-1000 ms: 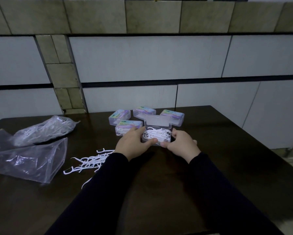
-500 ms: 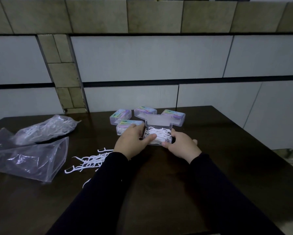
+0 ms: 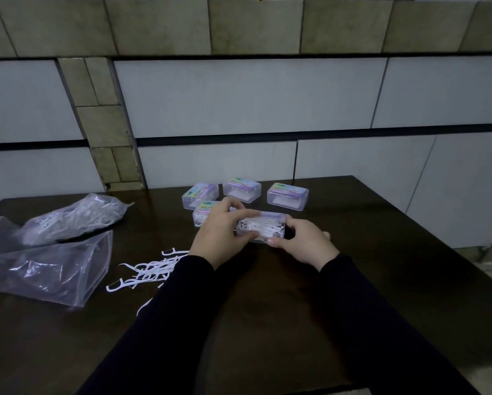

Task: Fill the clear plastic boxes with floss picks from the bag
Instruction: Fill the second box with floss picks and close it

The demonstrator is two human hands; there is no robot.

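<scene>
- Sitting closed toward the far edge of the surface (image 3: pixel 381 280): four labelled boxes (image 3: pixel 287 195), at least one showing picks inside.
- Awaiting boxing: loose floss picks (image 3: pixel 150 270) lying near the left; more remaining in the bag (image 3: pixel 68 218).
- Gripping the filled clear box (image 3: pixel 263 228) at centre: left hand (image 3: pixel 222 233) curling over lid and end, right hand (image 3: pixel 301 243) pinching the opposite end.

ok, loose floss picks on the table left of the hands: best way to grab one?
Judging by the pose, take a pick from the loose floss picks by its straight handle, coming from above. They lie flat on the dark table, overlapping, so a fingertip pinch on a stray one at the near edge of the pile looks easiest. Both hands are busy now: the left hand and right hand hold the box.
</scene>
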